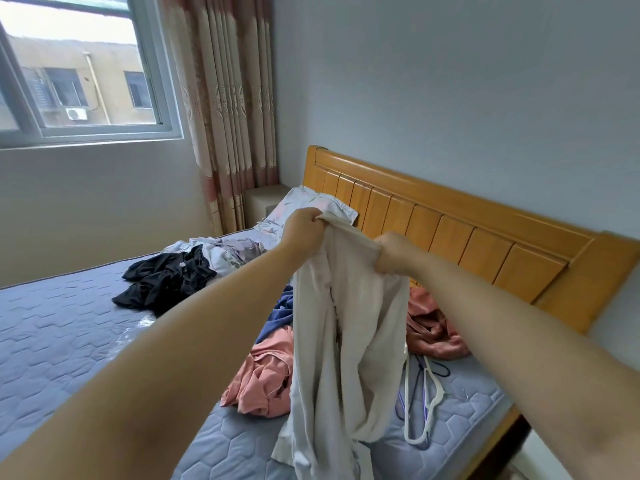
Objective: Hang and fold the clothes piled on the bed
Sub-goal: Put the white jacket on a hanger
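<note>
I hold a cream-white garment [349, 341] up in the air over the bed [69, 323]. My left hand [304, 230] grips its top edge on the left, and my right hand [394, 252] grips the same edge on the right. The cloth hangs down loose between my arms and reaches the mattress. Under and beside it lie a salmon-pink garment [263, 382], a blue garment [280, 313] and a second pink garment [433, 327]. A black garment [166, 282] and pale grey clothes [228, 251] lie farther back on the left.
White and blue hangers [426, 400] lie on the mattress at the right. A wooden headboard [467, 237] runs along the far side, with a floral pillow [311, 206] against it. A window [79, 74] and a curtain [228, 116] stand at the back left.
</note>
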Action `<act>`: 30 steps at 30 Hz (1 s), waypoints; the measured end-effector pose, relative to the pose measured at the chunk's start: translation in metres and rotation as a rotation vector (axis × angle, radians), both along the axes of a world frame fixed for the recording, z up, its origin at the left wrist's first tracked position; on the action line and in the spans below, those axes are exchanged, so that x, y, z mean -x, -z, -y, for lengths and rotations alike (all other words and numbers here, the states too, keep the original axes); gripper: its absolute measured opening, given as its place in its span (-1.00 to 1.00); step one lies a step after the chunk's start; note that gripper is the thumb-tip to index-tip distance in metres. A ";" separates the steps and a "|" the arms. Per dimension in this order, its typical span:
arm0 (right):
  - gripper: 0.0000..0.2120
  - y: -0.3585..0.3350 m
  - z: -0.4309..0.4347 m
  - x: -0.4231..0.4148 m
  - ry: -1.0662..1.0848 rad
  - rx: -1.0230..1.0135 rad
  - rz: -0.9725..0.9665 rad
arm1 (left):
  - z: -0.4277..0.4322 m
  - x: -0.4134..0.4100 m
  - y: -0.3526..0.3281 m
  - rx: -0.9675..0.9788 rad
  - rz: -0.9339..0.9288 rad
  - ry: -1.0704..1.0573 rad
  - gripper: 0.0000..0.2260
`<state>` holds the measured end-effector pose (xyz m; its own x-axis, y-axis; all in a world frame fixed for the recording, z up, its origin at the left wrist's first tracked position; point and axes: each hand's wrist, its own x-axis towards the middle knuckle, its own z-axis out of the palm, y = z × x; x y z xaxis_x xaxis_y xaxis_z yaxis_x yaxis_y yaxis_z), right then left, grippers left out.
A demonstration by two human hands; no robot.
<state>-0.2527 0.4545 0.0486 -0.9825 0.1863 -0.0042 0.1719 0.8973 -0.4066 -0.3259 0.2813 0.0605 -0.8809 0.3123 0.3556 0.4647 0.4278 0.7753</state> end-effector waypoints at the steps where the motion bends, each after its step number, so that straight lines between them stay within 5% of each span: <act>1: -0.71 0.011 -0.003 0.003 0.035 -0.035 -0.005 | -0.002 -0.002 0.002 0.001 -0.002 0.005 -0.71; 13: -0.83 0.085 -0.039 -0.009 0.549 0.035 0.007 | 0.028 0.023 0.009 -0.205 0.070 -0.199 -0.75; 15: -0.82 0.062 -0.035 0.001 0.559 0.275 -0.232 | 0.037 0.031 0.010 0.015 0.128 -0.181 -0.78; 17: -0.76 0.022 -0.023 0.013 0.491 0.478 -0.458 | 0.049 0.037 0.014 0.435 0.249 -0.152 -0.82; 19: -0.77 -0.015 -0.003 0.022 0.322 0.507 -0.543 | 0.056 0.034 0.018 0.701 0.317 -0.056 -0.69; 24: -0.86 -0.056 0.039 0.034 0.053 0.406 -0.543 | 0.027 0.004 0.018 0.109 0.493 0.547 -0.56; 28: -0.88 -0.057 0.044 0.032 -0.005 0.279 -0.583 | 0.020 0.006 0.021 0.106 0.327 0.270 -0.91; 30: -0.89 -0.047 0.032 0.030 0.007 0.124 -0.546 | 0.026 0.016 0.028 0.124 0.223 0.148 -0.75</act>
